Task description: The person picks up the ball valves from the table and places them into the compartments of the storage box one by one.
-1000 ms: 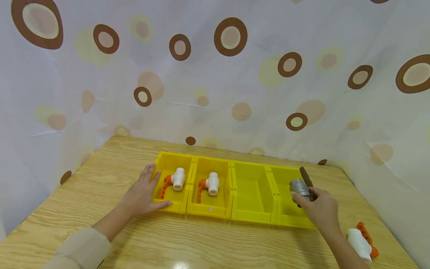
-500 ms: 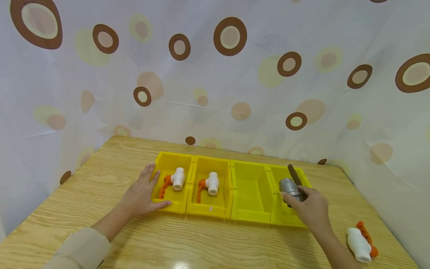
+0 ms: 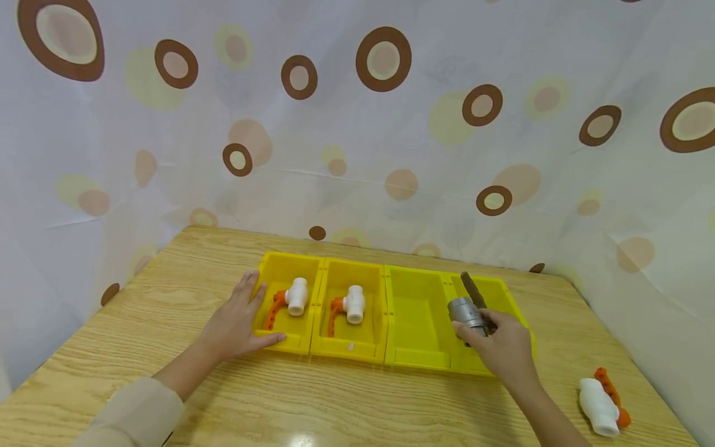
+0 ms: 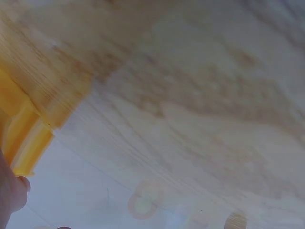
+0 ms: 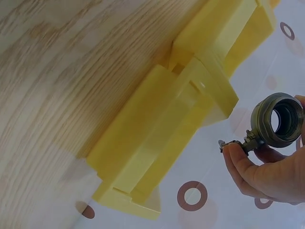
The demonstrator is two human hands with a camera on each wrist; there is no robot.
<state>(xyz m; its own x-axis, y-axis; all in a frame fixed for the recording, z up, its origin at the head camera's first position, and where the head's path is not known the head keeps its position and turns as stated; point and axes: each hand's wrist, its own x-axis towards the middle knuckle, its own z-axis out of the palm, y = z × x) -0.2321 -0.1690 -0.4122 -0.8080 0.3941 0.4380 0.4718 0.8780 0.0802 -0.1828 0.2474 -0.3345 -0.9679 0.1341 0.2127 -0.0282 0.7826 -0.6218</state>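
Note:
My right hand (image 3: 507, 351) grips a grey metal ball valve (image 3: 466, 312) with a brown lever, above the two right compartments of a row of yellow bins (image 3: 421, 359). In the right wrist view, the valve's round threaded opening (image 5: 267, 117) shows, and the fingers pinch its stem area. My left hand (image 3: 234, 323) rests against the left end of the bins, fingers spread, thumb along the front rim. A white valve with an orange handle (image 3: 298, 296) lies in the leftmost bin; a similar white valve (image 3: 354, 304) lies in the second.
Another white valve with an orange lever (image 3: 599, 406) lies on the wooden table (image 3: 346, 403), right of the bins. A patterned curtain (image 3: 335, 136) hangs behind and along the sides of the table.
My right hand has moved left with the metal valve, from the right end of the bins to above the fourth bin's left side. My left hand has stayed in place.

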